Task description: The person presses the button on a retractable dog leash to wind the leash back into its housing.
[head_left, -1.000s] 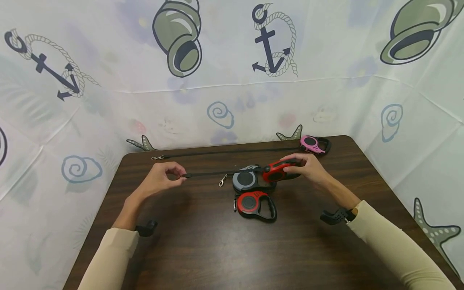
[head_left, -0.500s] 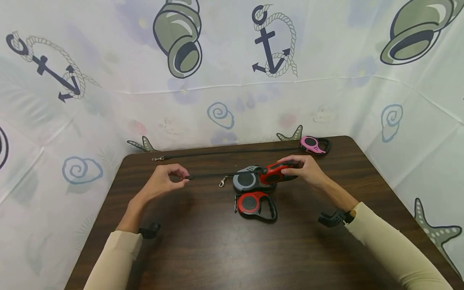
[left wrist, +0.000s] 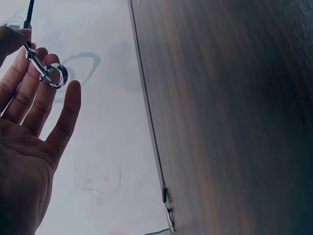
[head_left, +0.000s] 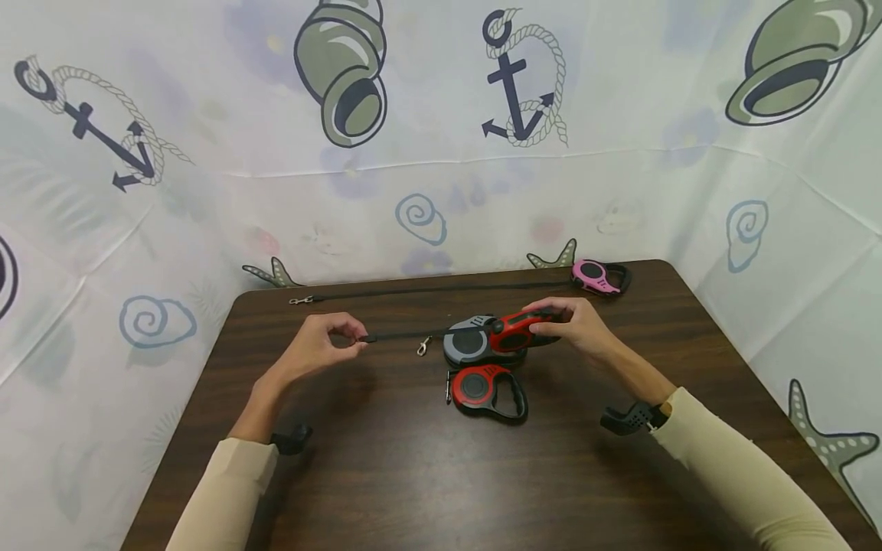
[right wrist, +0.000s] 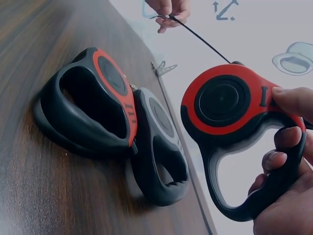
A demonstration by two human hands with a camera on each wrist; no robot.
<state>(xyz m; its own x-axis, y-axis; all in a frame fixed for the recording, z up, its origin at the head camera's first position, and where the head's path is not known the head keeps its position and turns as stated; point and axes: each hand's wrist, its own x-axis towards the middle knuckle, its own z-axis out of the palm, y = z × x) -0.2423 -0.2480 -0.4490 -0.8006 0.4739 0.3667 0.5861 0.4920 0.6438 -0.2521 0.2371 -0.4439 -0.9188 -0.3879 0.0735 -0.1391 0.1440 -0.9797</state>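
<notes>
My right hand (head_left: 577,327) grips a red and black retractable dog leash (right wrist: 249,95) by its looped handle, with the thumb up by the casing. My left hand (head_left: 320,348) pinches the far end of its black strap (head_left: 406,335) between thumb and finger. In the left wrist view, the metal snap hook (left wrist: 38,61) at that end hangs across the other fingers, which are spread. The strap runs fairly straight between the two hands above the table. Behind the held leash lies a grey retractable leash (head_left: 463,346), partly covered in the head view.
A second red leash (head_left: 475,386) lies in front of the grey one. Along the table's back edge, a pink leash (head_left: 594,277) has its strap pulled out leftward to its metal hook (head_left: 301,301). Patterned cloth (head_left: 455,184) hangs behind the brown table (head_left: 427,474).
Both hands have come slightly closer together: the left a little rightward, the right a little leftward with the red leash. The strap between them is somewhat shorter.
</notes>
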